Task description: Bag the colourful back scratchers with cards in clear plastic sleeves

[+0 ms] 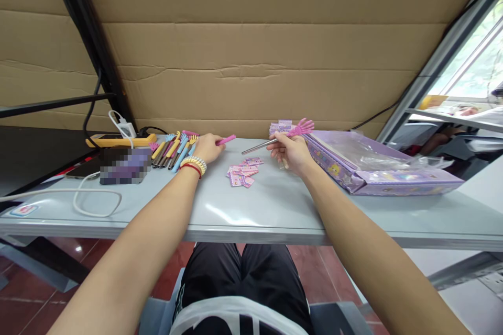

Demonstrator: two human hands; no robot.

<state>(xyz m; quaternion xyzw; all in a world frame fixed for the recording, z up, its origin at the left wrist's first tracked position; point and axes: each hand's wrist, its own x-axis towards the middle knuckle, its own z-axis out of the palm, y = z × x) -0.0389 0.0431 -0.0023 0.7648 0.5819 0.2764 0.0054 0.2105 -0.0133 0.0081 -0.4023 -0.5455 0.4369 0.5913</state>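
My left hand (208, 147) is closed around a short pink handle piece (226, 140) that sticks out to the right. My right hand (288, 152) grips a telescopic scratcher with a silver rod (255, 147) and a pink hand-shaped head (302, 127). Between the hands lies a small heap of pink sticker cards (242, 172) on the grey table (275, 209). To the left of my left hand sits a pile of several more scratchers (173, 147) with yellow, blue and pink ends.
An open purple box (385, 175) with clear plastic wrap lies at the right. At the left are a yellow power strip (120, 140) with a white charger, a white cable loop (96, 201) and a blurred dark object (124, 166). A cardboard wall stands behind.
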